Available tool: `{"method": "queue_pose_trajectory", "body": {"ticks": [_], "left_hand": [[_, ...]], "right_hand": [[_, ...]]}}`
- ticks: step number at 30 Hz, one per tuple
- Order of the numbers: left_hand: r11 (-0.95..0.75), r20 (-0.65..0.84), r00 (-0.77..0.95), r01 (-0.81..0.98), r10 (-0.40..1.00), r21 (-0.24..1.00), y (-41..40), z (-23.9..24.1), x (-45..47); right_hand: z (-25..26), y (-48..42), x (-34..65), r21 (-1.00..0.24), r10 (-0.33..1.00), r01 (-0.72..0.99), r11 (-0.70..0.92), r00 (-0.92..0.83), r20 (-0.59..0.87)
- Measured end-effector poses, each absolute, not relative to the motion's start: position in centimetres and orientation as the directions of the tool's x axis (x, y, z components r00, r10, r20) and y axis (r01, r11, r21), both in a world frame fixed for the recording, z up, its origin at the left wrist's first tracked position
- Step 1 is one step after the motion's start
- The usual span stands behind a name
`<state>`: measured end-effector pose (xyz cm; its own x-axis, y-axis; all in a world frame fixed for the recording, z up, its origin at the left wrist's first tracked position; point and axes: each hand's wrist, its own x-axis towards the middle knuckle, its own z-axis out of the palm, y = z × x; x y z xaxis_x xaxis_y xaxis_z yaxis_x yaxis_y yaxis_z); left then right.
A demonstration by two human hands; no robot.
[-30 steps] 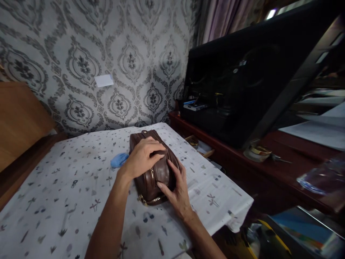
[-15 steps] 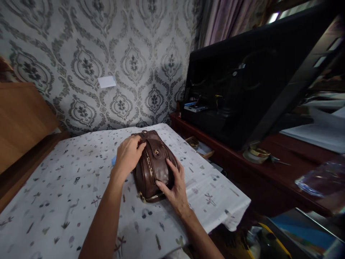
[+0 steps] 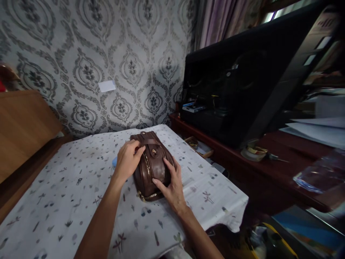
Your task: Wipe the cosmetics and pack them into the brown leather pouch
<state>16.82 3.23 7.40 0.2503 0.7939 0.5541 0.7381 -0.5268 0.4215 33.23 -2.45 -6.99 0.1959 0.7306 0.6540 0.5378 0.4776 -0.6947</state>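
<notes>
A dark brown leather bag (image 3: 157,168) with brass zippers and a snap-studded strap (image 3: 153,151) lies on the patterned white cloth (image 3: 88,201). My left hand (image 3: 127,160) is at the upper end of the bag's front zipper (image 3: 147,165), thumb and fingers pinched together. What they pinch is hidden behind the fingertips. From the right, my right hand (image 3: 172,185) grips the bag, its thumb near the zipper's lower end and its fingers over the side. A second zipper (image 3: 151,196) runs along the bag's near edge.
Partly behind my left hand is a small blue thing (image 3: 114,161). To the right stand a large black television (image 3: 223,86) and a dark red desk (image 3: 272,172) bearing tape rolls (image 3: 254,151), papers (image 3: 318,127) and clear plastic (image 3: 320,176). A wooden panel (image 3: 27,126) is at left.
The view has shifted slightly. Both hands stay on the bag in nearly the same places, the left one still pinching at the zipper's upper end.
</notes>
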Motion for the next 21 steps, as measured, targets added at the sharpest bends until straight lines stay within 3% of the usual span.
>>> {"method": "queue_pose_trajectory", "body": {"ticks": [6, 7, 9, 11, 13, 18, 21], "left_hand": [[-0.539, 0.620, 0.197, 0.725, 0.759, 0.429, 1.0, 5.7, 17.3], [-0.554, 0.671, 0.183, 0.733, 0.718, 0.394, 0.3, 5.0, 17.5], [-0.604, 0.769, 0.255, 0.771, 0.586, 0.204, -1.1, 3.4, 18.0], [-0.651, 0.768, 0.432, 0.759, 0.472, -0.027, -2.5, 2.0, 18.5], [-0.660, 0.753, 0.523, 0.734, 0.399, -0.160, -3.3, 1.0, 18.6], [-0.659, 0.792, 0.540, 0.710, 0.284, -0.248, -3.2, -0.7, 18.2], [-0.662, 0.832, 0.514, 0.701, 0.210, -0.267, -2.5, -1.8, 17.9]], "right_hand": [[-7.1, -2.5, 33.3, -0.704, 0.739, 0.531, 0.472, 0.198, 0.645], [-7.0, -2.5, 33.3, -0.706, 0.740, 0.526, 0.475, 0.196, 0.644], [-7.0, -2.6, 33.3, -0.714, 0.741, 0.506, 0.484, 0.196, 0.642], [-7.0, -2.7, 33.3, -0.730, 0.744, 0.477, 0.490, 0.206, 0.635], [-6.9, -2.8, 33.3, -0.746, 0.750, 0.449, 0.492, 0.217, 0.625], [-5.7, -2.3, 33.8, -0.743, 0.721, 0.443, 0.501, 0.262, 0.642], [-3.5, -1.1, 34.5, -0.674, 0.670, 0.520, 0.525, 0.236, 0.704]]}}
